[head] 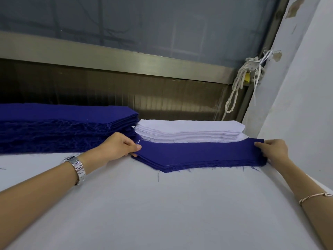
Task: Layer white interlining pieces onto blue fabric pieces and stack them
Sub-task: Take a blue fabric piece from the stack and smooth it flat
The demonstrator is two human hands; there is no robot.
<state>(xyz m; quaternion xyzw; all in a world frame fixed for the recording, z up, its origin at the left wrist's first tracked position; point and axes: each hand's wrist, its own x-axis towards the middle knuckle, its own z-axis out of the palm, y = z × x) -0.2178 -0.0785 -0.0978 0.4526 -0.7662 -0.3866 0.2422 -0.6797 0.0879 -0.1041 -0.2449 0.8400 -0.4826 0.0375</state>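
1. The left hand (119, 147) pinches the left end of a thin pile of blue fabric pieces (198, 154), thumb on top and fingers tucked under the edge.
2. The right hand (273, 148) grips the right end of the same pile, its fingers curled round the edge.
3. A silver watch (76, 164) sits on the left wrist and a thin bangle (313, 196) on the right.
4. That blue pile lies flat on the white table (162, 213), toward the far right, with its frayed near edge coming to a point.
5. Just behind it, touching its far edge, is a stack of white interlining pieces (189, 130).
6. To the far left stands a much taller stack of blue fabric (63, 123), its edges thick with loose threads.
7. Beyond the table runs a metal window frame (126, 58), and a knotted white rope (237, 87) hangs in the right corner beside a pale wall (297, 96).
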